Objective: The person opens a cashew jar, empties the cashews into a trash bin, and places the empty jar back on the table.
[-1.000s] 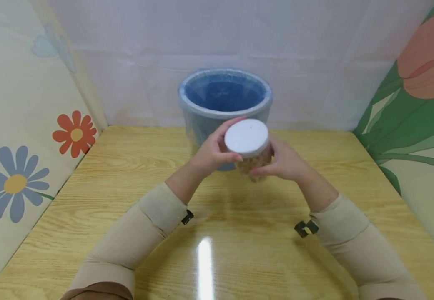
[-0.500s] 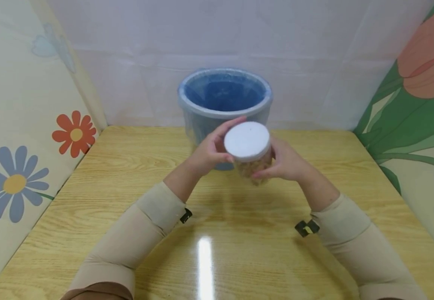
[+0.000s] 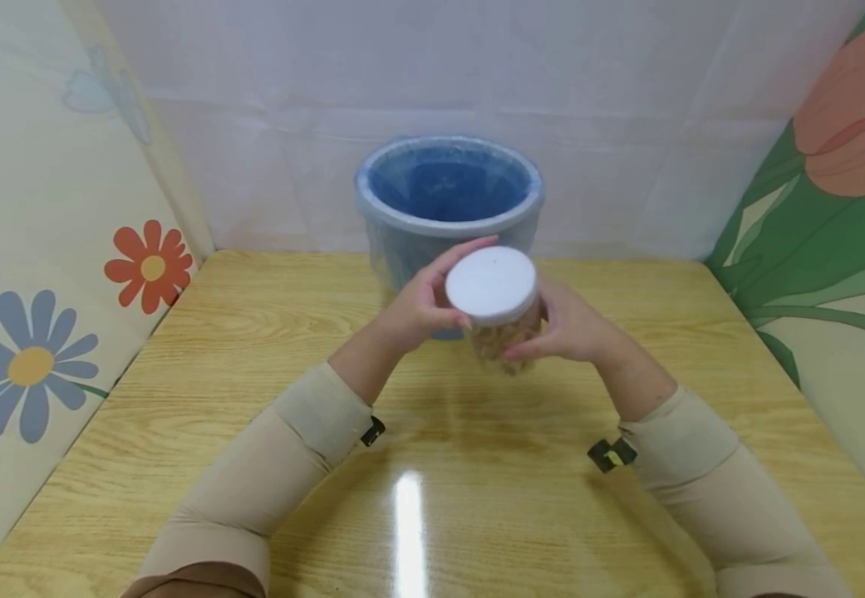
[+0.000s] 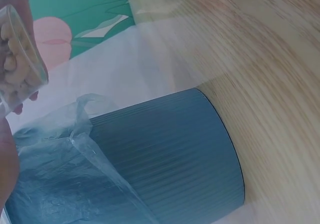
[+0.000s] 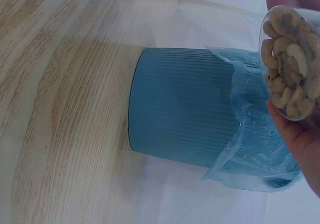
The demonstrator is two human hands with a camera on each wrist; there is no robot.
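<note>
A clear jar of cashews (image 3: pixel 493 332) with a white lid (image 3: pixel 492 284) is held up above the table, tilted a little, in front of a bin. My left hand (image 3: pixel 420 303) grips it near the lid, thumb at the lid's lower edge. Lower down on the other side, my right hand (image 3: pixel 570 322) grips the jar's body, its thumb across the front. The right wrist view shows the jar's base (image 5: pixel 295 66) with nuts pressed against it. Only part of the jar (image 4: pixel 20 63) appears at the left wrist view's edge. The far fingers are mostly hidden behind the jar.
Behind the hands a ribbed blue bin (image 3: pixel 395 249) stands on the wooden table (image 3: pixel 267 332), near the white back wall. A thin plastic bag (image 5: pixel 255 129) lines it and folds over its rim. Flower-printed panels (image 3: pixel 28 166) border both sides.
Between the two hands the jar has come slightly down and toward me, and more of its body shows under the lid. Both hands keep their grip, and the bin has stayed in place.
</note>
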